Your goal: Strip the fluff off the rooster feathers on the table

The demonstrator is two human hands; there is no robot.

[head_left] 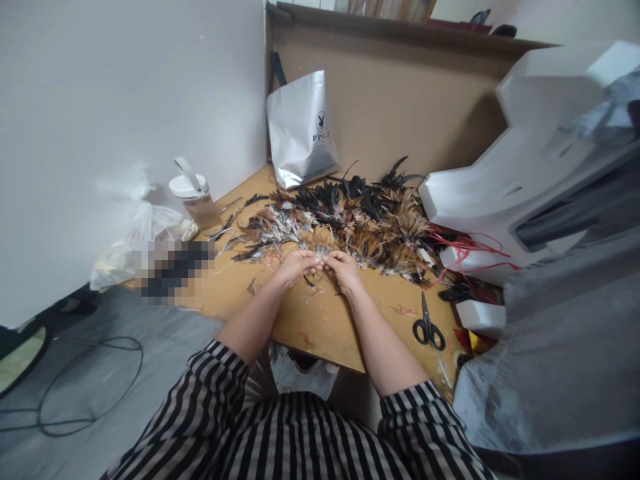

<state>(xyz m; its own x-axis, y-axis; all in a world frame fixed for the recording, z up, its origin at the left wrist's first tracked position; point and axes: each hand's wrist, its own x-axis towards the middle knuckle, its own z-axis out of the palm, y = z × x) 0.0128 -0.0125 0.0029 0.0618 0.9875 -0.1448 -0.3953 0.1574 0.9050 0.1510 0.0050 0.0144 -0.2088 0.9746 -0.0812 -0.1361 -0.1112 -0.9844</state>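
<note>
Head view: left hand (295,265) and right hand (344,268) close together at the near edge of the feather pile (350,223) on the table (320,320), fingertips of both pinching a small pale feather tuft (321,253) between them. Black scissors (428,327) flat on the right, well apart. Silver bag (300,130) upright at the far side; lidded jar (196,197) on the left.

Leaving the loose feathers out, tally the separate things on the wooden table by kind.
Scissors: 1
Lidded bottle: 1
Silver bag: 1
Clear plastic bag: 1
Feather heap, touched by left hand and right hand: 1
Total: 5
</note>
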